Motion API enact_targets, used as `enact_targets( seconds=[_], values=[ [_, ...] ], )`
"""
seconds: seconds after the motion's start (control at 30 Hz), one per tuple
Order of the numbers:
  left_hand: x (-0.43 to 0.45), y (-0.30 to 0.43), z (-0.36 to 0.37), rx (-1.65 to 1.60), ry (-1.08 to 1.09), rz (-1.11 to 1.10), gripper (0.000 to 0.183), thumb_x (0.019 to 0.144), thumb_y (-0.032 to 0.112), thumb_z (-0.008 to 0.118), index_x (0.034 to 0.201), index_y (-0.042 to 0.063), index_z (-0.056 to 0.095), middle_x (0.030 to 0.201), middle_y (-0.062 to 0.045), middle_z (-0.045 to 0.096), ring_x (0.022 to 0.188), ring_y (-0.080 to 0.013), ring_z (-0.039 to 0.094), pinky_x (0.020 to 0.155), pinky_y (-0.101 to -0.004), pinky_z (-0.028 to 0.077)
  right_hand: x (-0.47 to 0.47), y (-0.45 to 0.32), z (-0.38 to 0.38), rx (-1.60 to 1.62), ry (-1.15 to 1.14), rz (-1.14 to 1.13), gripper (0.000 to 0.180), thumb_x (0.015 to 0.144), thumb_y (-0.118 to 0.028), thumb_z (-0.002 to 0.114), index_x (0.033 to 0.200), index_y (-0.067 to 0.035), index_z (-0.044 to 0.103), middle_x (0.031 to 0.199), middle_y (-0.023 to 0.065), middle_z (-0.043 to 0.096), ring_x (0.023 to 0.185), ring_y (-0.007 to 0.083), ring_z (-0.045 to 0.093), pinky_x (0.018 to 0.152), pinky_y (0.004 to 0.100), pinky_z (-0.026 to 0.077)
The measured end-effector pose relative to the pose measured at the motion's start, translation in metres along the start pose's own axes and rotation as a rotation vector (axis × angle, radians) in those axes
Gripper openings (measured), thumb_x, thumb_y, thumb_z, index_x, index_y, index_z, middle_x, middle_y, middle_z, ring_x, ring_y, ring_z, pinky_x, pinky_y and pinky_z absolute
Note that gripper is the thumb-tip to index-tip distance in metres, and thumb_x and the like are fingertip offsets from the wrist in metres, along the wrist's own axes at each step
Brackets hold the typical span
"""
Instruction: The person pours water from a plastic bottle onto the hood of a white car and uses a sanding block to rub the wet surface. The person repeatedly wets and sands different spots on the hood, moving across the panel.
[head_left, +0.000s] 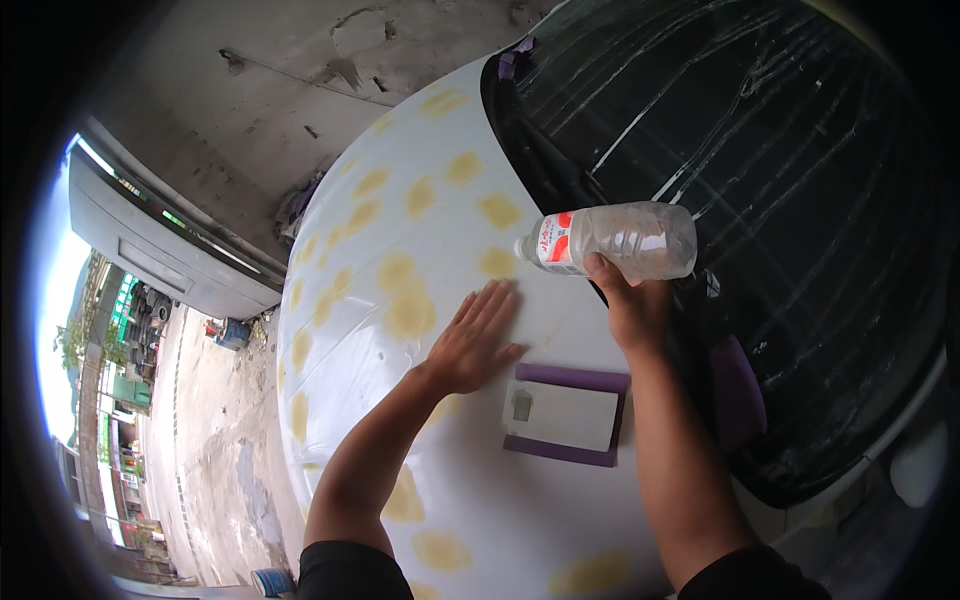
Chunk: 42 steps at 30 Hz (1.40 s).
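Observation:
A white car hood (450, 232) with yellowish patches spreads beneath my arms. Flat on it rests my left hand (480, 337), empty, its fingers slightly apart. In my right hand (637, 300) is a clear plastic bottle (637, 236) with a red and white label, tilted onto its side above the hood's rear edge near the windshield. The neck points left, and no cap can be made out. Between my forearms, a white rectangular block (570, 416) with a small grey square mark lies over purple sheets (566, 456) on the hood.
The dark windshield (750, 150), streaked with whitish lines, curves along the right. Purple sandpaper-like material (739, 394) lies near its base. A grey wall (300, 90) stands beyond the hood. At left are an open door panel (165, 232) and blue buckets (232, 334) on the concrete ground.

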<state>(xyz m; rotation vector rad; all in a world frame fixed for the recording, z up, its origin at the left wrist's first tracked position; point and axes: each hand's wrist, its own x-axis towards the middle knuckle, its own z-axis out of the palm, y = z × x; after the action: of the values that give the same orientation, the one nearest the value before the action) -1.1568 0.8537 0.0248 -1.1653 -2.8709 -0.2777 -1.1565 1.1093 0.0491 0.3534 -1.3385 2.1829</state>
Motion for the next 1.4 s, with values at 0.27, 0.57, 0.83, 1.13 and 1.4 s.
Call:
enact_targets(
  seconds=[0.27, 0.57, 0.83, 1.13, 1.4],
  values=[
    [-0.082, 0.054, -0.042, -0.290, 0.093, -0.522, 0.049, 0.098, 0.026, 0.064, 0.141, 0.005, 0.053, 0.127, -0.020, 0.063, 0.117, -0.0348, 0.061, 0.100, -0.0431, 0.049, 0.005, 0.001, -0.005, 0.013, -0.106, -0.028, 0.044, 0.084, -0.017, 0.082, 0.119, 0.001, 0.060, 0.110, 0.0087, 0.067, 0.104, 0.0164, 0.065, 0.093, 0.0341, 0.052],
    [-0.083, 0.188, -0.040, -1.169, 0.041, -1.180, 0.103, 0.097, 0.040, 0.065, 0.160, 0.001, -0.007, 0.098, -0.024, 0.069, 0.074, -0.0267, 0.071, 0.068, -0.0352, 0.060, 0.021, -0.028, -0.035, -0.009, -0.376, 0.142, 0.055, 0.080, -0.027, 0.084, 0.122, -0.002, 0.060, 0.114, 0.0074, 0.067, 0.107, 0.0173, 0.063, 0.096, 0.0344, 0.049],
    [-0.071, 0.201, -0.021, -1.722, 0.416, -1.304, 0.034, 0.100, 0.026, 0.056, 0.124, 0.002, 0.050, 0.119, -0.023, 0.060, 0.107, -0.0381, 0.065, 0.094, -0.0500, 0.055, 0.024, -0.057, -0.041, -0.113, -0.590, 0.263, 0.061, 0.075, -0.030, 0.084, 0.125, -0.003, 0.061, 0.111, 0.0057, 0.068, 0.105, 0.0191, 0.063, 0.095, 0.0342, 0.049],
    [-0.041, 0.191, -0.005, -1.551, 0.667, -1.316, 0.051, 0.097, 0.030, 0.064, 0.130, -0.007, 0.052, 0.115, -0.018, 0.061, 0.106, -0.0316, 0.065, 0.094, -0.0473, 0.053, 0.025, -0.055, -0.046, 0.005, -0.547, 0.370, 0.066, 0.073, -0.033, 0.085, 0.126, -0.005, 0.059, 0.108, 0.0058, 0.066, 0.103, 0.0180, 0.064, 0.082, 0.0346, 0.057],
    [-0.029, 0.160, -0.016, -1.140, 0.393, -1.355, 0.062, 0.099, 0.050, 0.061, 0.131, -0.003, 0.057, 0.120, -0.015, 0.065, 0.110, -0.0269, 0.063, 0.101, -0.0450, 0.048, 0.017, -0.049, -0.038, 0.139, -0.516, 0.462, 0.071, 0.073, -0.035, 0.086, 0.130, -0.006, 0.055, 0.114, 0.0073, 0.064, 0.102, 0.0191, 0.066, 0.079, 0.0360, 0.062]
  ],
)
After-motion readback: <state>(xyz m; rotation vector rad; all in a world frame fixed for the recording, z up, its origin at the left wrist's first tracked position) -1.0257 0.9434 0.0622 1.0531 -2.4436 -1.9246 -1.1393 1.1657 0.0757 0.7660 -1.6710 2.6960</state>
